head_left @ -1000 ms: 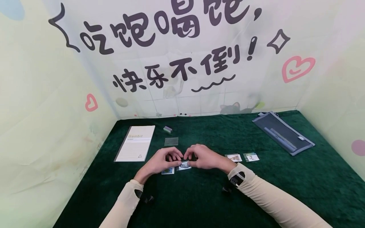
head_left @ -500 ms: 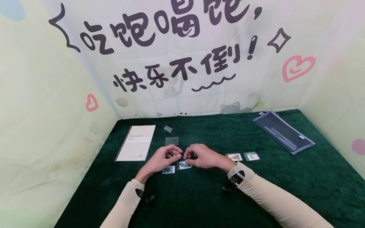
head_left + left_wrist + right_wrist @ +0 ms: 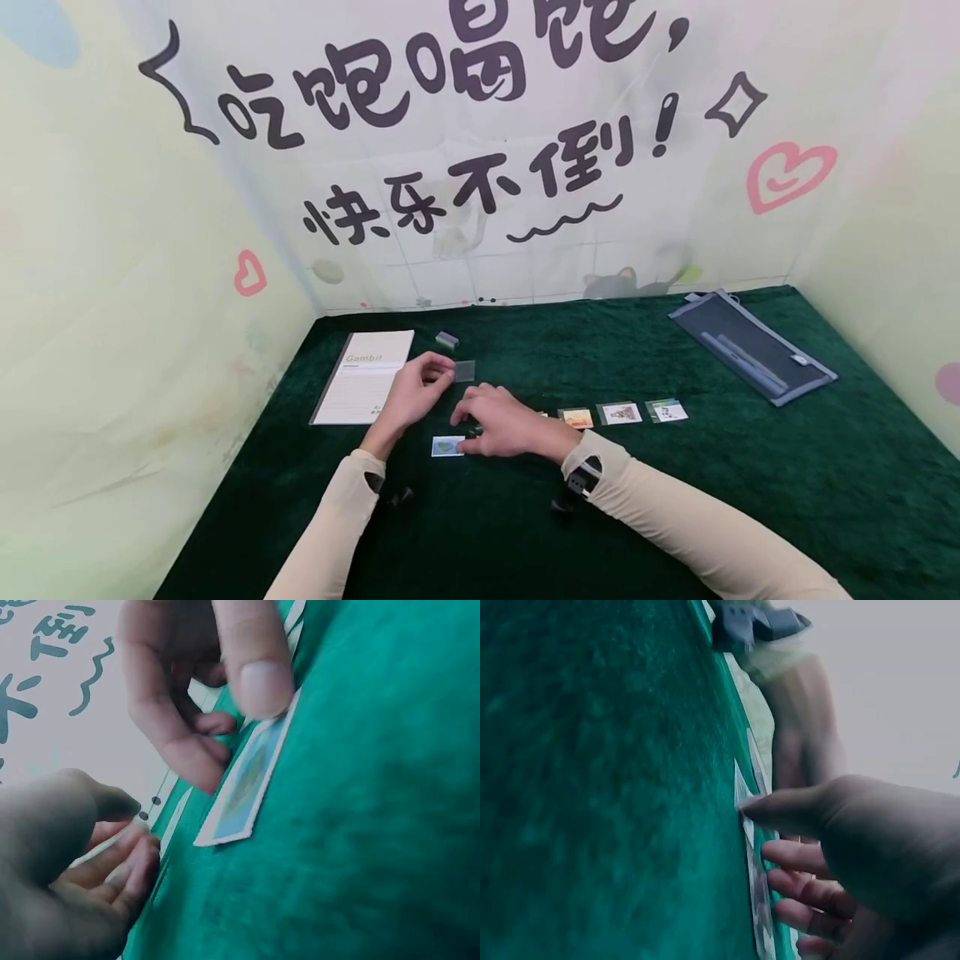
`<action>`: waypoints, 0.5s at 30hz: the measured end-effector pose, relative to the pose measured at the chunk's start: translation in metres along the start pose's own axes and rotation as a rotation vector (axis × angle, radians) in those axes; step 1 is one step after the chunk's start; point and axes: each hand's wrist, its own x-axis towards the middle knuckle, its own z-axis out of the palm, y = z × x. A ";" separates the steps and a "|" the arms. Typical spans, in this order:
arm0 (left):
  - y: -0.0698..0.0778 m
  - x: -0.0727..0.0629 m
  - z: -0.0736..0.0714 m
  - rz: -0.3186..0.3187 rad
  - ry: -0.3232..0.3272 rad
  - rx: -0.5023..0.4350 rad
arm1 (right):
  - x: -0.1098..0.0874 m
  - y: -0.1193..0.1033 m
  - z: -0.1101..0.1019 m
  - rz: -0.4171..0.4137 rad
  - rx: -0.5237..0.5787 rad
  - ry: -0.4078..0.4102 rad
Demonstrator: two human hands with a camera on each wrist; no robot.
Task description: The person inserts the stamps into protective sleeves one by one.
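Observation:
My right hand [image 3: 498,422] reaches over a small stamp [image 3: 447,447] with a blue picture and white border. In the left wrist view the thumb's tip meets one end of this stamp [image 3: 244,784], with the index finger beside it. The other fingers are spread apart. My left hand [image 3: 420,387] is farther back, its loosely bent fingertips right at the left edge of a clear plastic sleeve [image 3: 466,372]. A gap shows between its thumb and fingers in the left wrist view. The right hand mostly hides a sleeved stamp behind it.
Right of the hands lie more sleeved stamps, one orange [image 3: 577,418], one with a brown picture [image 3: 621,413] and one pale [image 3: 667,411]. A notebook [image 3: 360,383], a small block [image 3: 447,339] and a mesh zip pouch [image 3: 753,348] lie farther out on the green cloth.
Both hands have left the sleeved stamp between them. The left went back to the clear sleeve; the right shifted left onto the blue stamp, uncovering the orange one.

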 end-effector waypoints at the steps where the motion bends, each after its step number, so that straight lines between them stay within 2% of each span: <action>1: 0.000 0.003 0.000 -0.005 0.013 0.022 | 0.001 -0.002 0.001 0.002 0.001 -0.002; 10: 0.002 0.017 0.003 0.021 0.077 0.151 | 0.001 -0.005 0.007 -0.028 0.055 0.018; 15: 0.002 0.020 0.003 -0.007 0.074 0.195 | 0.005 -0.008 0.010 0.000 0.034 0.064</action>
